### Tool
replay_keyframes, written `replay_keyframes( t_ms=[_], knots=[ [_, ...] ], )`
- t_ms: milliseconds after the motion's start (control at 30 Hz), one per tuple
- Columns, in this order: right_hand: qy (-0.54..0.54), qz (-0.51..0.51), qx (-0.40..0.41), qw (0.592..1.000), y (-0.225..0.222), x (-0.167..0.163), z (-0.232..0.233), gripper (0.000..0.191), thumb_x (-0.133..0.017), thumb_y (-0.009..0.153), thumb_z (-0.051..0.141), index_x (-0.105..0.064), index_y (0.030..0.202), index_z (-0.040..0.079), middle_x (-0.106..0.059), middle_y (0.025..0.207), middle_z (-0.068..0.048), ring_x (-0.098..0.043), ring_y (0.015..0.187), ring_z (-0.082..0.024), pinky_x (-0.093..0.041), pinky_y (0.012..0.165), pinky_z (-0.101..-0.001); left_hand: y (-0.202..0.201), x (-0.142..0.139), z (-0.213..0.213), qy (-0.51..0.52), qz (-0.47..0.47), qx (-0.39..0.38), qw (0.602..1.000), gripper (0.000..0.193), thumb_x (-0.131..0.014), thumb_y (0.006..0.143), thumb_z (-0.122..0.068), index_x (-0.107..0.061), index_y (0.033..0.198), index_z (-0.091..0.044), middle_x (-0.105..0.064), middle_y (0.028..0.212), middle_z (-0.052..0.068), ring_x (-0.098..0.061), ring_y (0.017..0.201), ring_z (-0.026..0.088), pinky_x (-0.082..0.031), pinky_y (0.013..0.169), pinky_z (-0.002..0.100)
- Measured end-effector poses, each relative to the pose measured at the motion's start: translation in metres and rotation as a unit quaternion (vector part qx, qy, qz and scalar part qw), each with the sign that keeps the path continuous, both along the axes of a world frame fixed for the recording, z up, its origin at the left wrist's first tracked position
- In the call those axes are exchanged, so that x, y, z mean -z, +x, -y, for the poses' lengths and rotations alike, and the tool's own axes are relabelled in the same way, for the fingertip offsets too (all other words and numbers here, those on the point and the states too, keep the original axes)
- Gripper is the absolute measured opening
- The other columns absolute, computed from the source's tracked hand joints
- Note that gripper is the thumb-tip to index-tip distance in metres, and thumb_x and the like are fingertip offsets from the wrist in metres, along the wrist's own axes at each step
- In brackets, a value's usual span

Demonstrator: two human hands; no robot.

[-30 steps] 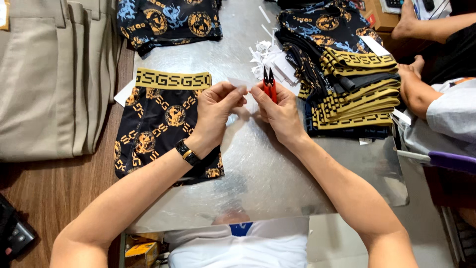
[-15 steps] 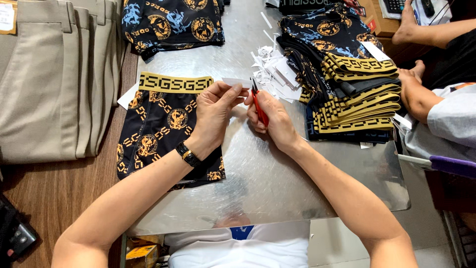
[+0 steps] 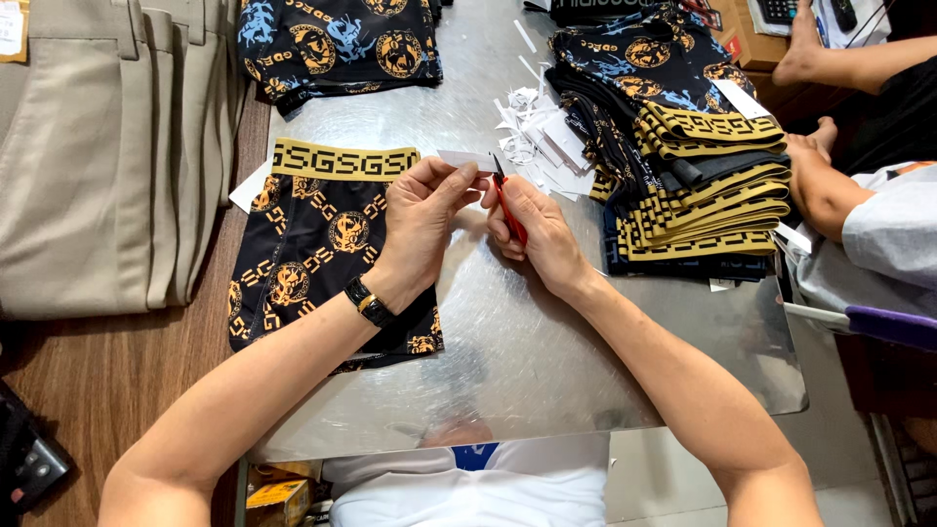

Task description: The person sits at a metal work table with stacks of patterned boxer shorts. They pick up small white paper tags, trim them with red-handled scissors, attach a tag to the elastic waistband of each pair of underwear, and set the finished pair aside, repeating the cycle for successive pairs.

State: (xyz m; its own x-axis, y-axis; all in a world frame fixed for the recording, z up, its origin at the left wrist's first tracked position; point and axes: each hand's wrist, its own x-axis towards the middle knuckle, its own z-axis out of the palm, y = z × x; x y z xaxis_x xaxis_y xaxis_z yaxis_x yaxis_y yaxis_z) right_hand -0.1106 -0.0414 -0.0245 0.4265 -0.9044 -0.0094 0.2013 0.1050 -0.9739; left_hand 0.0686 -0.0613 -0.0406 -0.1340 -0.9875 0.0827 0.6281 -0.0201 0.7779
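My left hand (image 3: 422, 220) pinches a small white paper tag (image 3: 467, 160) above the metal table top (image 3: 547, 342). My right hand (image 3: 535, 229) grips red-handled thread snips (image 3: 507, 203), their tip right at the tag's edge. Under my left wrist lies a pair of black shorts with gold print and a gold patterned waistband (image 3: 312, 244), spread flat. My left wrist wears a black and gold band (image 3: 368, 301).
A tall stack of folded matching shorts (image 3: 698, 176) stands at the right, with a heap of cut white tags (image 3: 532, 132) beside it. More printed shorts (image 3: 337, 39) lie at the back. Beige trousers (image 3: 98, 156) lie left. Another person's arms (image 3: 839, 185) rest at the right edge.
My hands have closed together: the white tag is now pinched in my left fingers, and the red snips have swung from upright to point at it.
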Motion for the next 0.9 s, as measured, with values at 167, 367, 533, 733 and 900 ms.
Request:
replay_keyframes(
  t_ms=[167,367,533,733,900],
  knots=[
    [-0.006,0.001,-0.002,1.0,-0.001,0.001,0.002,0.036,-0.036,0.115,0.039,-0.054,0.106,0.009,-0.046,0.073,0.002,-0.036,0.058,-0.005,-0.033,0.051,-0.0205,0.0,-0.001,0.0,-0.006,-0.001,0.001,1.0,0.01,-0.07,0.1,-0.01,-0.068,0.093,-0.005,-0.076,0.098,0.01,-0.072,0.091,0.014,-0.058,0.09,0.03],
    [0.015,0.024,-0.019,0.999,-0.005,0.003,0.005,0.034,-0.037,0.114,0.037,-0.054,0.105,0.009,-0.044,0.072,0.002,-0.034,0.058,-0.006,-0.03,0.05,-0.0207,0.001,-0.001,0.002,-0.002,0.003,0.007,1.0,0.01,-0.07,0.1,-0.01,-0.068,0.094,-0.003,-0.076,0.098,0.011,-0.072,0.09,0.014,-0.059,0.089,0.029],
    [0.037,0.031,-0.044,0.998,-0.011,0.001,0.007,0.033,-0.039,0.114,0.037,-0.054,0.104,0.009,-0.043,0.071,0.003,-0.031,0.057,-0.005,-0.027,0.05,-0.021,0.003,-0.002,0.004,0.01,0.008,0.011,1.0,0.009,-0.071,0.098,-0.009,-0.069,0.095,0.0,-0.077,0.098,0.014,-0.074,0.091,0.016,-0.061,0.089,0.03],
    [0.041,0.009,-0.063,0.997,-0.019,-0.002,0.011,0.033,-0.04,0.114,0.036,-0.055,0.102,0.009,-0.041,0.069,0.004,-0.03,0.057,-0.005,-0.025,0.049,-0.0211,0.005,-0.002,0.006,0.017,0.01,0.032,0.999,0.009,-0.071,0.097,-0.008,-0.069,0.096,0.0,-0.076,0.098,0.014,-0.075,0.092,0.018,-0.063,0.083,0.03],
    [0.033,-0.008,-0.072,0.997,-0.022,-0.006,0.01,0.035,-0.039,0.114,0.037,-0.055,0.102,0.009,-0.042,0.069,0.005,-0.031,0.056,-0.005,-0.026,0.049,-0.0211,0.007,-0.004,0.006,0.007,0.01,0.051,0.999,0.009,-0.07,0.099,-0.008,-0.069,0.096,0.0,-0.076,0.097,0.014,-0.075,0.093,0.017,-0.064,0.081,0.029]
  ],
)
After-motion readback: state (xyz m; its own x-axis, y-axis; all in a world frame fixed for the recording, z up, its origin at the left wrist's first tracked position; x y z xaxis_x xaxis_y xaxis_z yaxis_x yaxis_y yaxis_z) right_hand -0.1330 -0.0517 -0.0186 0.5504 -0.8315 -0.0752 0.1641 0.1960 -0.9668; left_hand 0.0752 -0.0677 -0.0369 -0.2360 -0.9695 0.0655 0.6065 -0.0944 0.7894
